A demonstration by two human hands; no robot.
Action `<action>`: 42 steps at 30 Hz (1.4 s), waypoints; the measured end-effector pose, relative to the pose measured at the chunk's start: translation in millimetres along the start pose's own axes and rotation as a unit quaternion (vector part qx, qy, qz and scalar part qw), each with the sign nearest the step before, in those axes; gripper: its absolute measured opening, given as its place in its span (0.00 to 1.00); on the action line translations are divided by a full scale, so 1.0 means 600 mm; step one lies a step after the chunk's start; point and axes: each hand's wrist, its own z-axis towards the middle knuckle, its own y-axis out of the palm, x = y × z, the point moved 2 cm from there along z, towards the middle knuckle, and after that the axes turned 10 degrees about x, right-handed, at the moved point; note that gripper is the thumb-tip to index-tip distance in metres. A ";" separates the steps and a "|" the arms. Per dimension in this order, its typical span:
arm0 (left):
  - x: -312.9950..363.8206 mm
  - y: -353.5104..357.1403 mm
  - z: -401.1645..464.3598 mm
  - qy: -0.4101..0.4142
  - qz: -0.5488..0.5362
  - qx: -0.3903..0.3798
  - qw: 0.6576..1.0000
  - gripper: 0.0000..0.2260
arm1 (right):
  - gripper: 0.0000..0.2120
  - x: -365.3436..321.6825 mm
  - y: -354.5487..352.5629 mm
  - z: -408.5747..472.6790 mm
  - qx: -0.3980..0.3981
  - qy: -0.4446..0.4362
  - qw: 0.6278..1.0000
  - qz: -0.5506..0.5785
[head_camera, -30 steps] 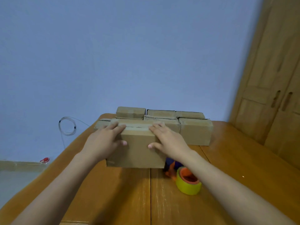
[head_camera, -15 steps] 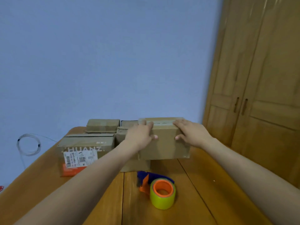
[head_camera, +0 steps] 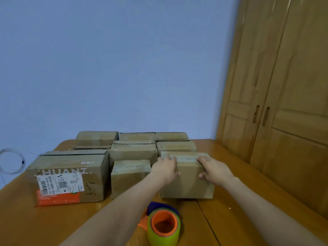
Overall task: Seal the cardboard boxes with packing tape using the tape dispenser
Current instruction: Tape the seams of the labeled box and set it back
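- The box [head_camera: 186, 176] we hold sits at the right end of the front row on the tabletop [head_camera: 248, 192], just beside a smaller box [head_camera: 130, 176], with more boxes [head_camera: 134, 150] packed behind it
- Our left hand [head_camera: 165, 170] grips its top left edge, fingers curled over the top and thumb on the front face; our right hand [head_camera: 213, 170] grips the top right edge the same way, so both are clamped on the box
- A pale strip of tape [head_camera: 186, 157] runs along its top, so we judge this one sealed and being set aside
- If we push it further back it may shove the boxes behind it and upset the stack, since they already look to be touching
- The tape dispenser [head_camera: 163, 226] stands near the front edge under our left forearm; drawing that arm back carelessly could knock it over or off the tabletop
- The big labelled box [head_camera: 69, 178] at the left looks unsealed along its top flap, so we could lose track of which boxes are still to be taped
- Half a second ago we held the box raised above the tabletop; now its base rests on the wood
- A second ago it was in front of the middle of the stack, so it has travelled to the right
- Our view has swung right too, bringing in more of the wooden cupboard [head_camera: 284, 121]
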 end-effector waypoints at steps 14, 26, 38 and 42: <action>-0.032 0.055 0.041 -0.024 0.039 0.018 0.999 0.25 | 0.27 0.009 0.094 0.057 0.034 0.003 0.997 0.069; -0.049 0.050 0.051 -0.071 -0.035 0.027 0.996 0.27 | 0.28 0.000 0.086 0.079 0.003 0.022 0.998 0.060; -0.169 -0.076 -0.008 -0.004 0.026 0.076 0.997 0.27 | 0.24 -0.130 -0.003 0.076 0.049 -0.058 0.993 0.089; -0.249 -0.119 -0.049 -0.029 0.072 0.080 0.994 0.28 | 0.21 -0.231 -0.035 0.099 0.059 -0.117 0.985 0.113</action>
